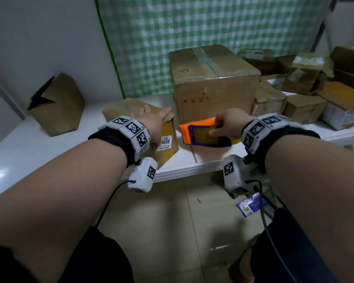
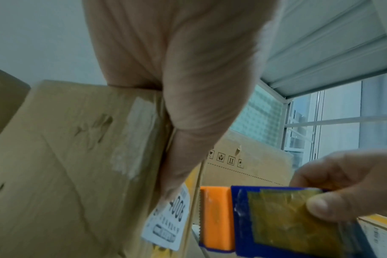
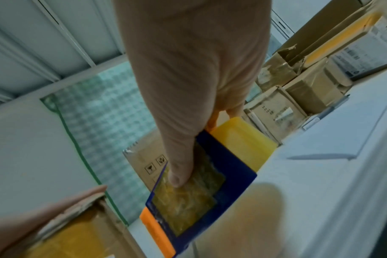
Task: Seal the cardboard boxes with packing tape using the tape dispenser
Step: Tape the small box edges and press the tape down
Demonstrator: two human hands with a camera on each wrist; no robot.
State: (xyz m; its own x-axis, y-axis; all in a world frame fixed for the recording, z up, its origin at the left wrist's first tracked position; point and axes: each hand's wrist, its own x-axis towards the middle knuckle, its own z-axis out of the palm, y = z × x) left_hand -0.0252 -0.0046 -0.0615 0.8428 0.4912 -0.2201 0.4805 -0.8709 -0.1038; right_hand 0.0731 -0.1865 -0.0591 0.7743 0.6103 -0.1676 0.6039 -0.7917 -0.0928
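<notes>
The right hand (image 1: 229, 124) grips the tape dispenser (image 1: 205, 132), thumb pressed onto the yellowish tape showing through its blue frame and the other fingers wrapped over the far side. The dispenser's orange end with the toothed blade points to the left of this hand, towards the small cardboard box (image 1: 143, 127), close to it but not touching. It hovers low over the white shelf (image 1: 49, 152); whether it rests on the surface I cannot tell.

The left hand (image 1: 151, 121) lies flat on top of the small box with fingers straight, pressing down near the torn right edge of the lid, above the white label reading 4006 (image 1: 165, 142). The box sits directly under that palm, near the front edge of the shelf.

My reading is that taping has not yet started: the box is steadied and the dispenser is brought up beside it. The next move would call for lifting the blade end onto the box top or its side, sticking the free tape end down, and drawing the dispenser along the seam while the left hand holds the flaps shut.

Beyond both hands stands a large taped carton (image 1: 213, 82), and to the right of the right hand a cluster of smaller parcels (image 1: 307, 99). Far left of the left hand, an open empty box (image 1: 57, 105) leans against the wall.
</notes>
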